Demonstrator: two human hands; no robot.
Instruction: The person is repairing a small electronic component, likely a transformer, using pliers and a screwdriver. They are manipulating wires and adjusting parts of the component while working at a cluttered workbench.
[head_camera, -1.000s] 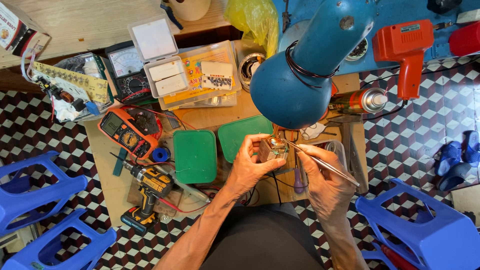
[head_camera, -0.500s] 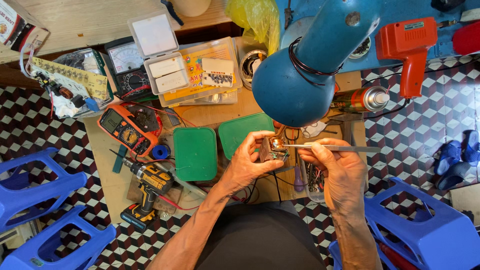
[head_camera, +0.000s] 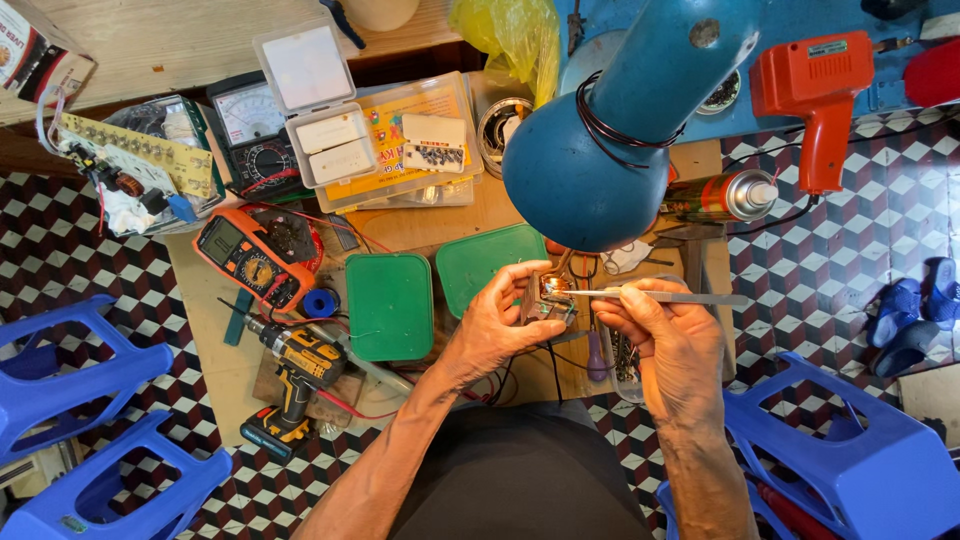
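Observation:
My left hand (head_camera: 500, 320) grips a small electronic part (head_camera: 547, 296) with a copper coil and trailing wires, held above the low wooden board (head_camera: 440, 225). My right hand (head_camera: 665, 335) pinches thin metal tweezers (head_camera: 655, 296) that lie level, their tip touching the part. A blue desk lamp (head_camera: 600, 160) hangs just above both hands and lights the part. Two green plastic lids (head_camera: 390, 305) lie left of my left hand.
An orange multimeter (head_camera: 250, 255), a yellow cordless drill (head_camera: 295, 375), a solder spool (head_camera: 320, 302), a circuit board (head_camera: 135, 160), clear parts boxes (head_camera: 400, 135), a spray can (head_camera: 720, 195) and a red heat gun (head_camera: 815, 95) crowd the board. Blue plastic stools (head_camera: 90, 430) flank me on the tiled floor.
The tweezers swung from a slant to lying level, their tip now at the part. My right hand rose a little; my left hand kept hold of the part.

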